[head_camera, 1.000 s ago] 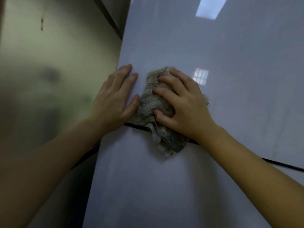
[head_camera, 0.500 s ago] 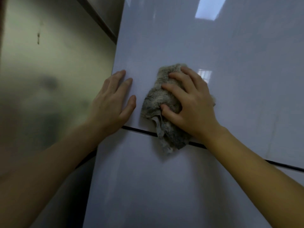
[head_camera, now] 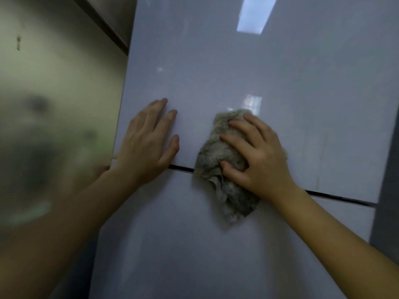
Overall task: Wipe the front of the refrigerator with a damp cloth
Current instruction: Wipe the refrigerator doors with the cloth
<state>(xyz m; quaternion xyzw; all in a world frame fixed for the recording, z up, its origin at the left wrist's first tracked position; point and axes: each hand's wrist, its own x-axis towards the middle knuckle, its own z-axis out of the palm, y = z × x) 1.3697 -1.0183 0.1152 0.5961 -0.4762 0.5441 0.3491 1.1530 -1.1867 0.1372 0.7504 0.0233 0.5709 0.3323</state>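
— What sort of place is this?
— A kitchen, most likely in a home. A glossy, pale refrigerator [head_camera: 237, 61] fills nearly the whole view, with a dark seam [head_camera: 181, 167] between its upper and lower doors.
— What else points that way?
— A worn grey cloth [head_camera: 218, 156] is pressed on the door. The door's sheen mirrors a ceiling light [head_camera: 254, 16] and a gridded window [head_camera: 253, 103]. A blurred greenish wall [head_camera: 54, 83] stands just beside it on the left.
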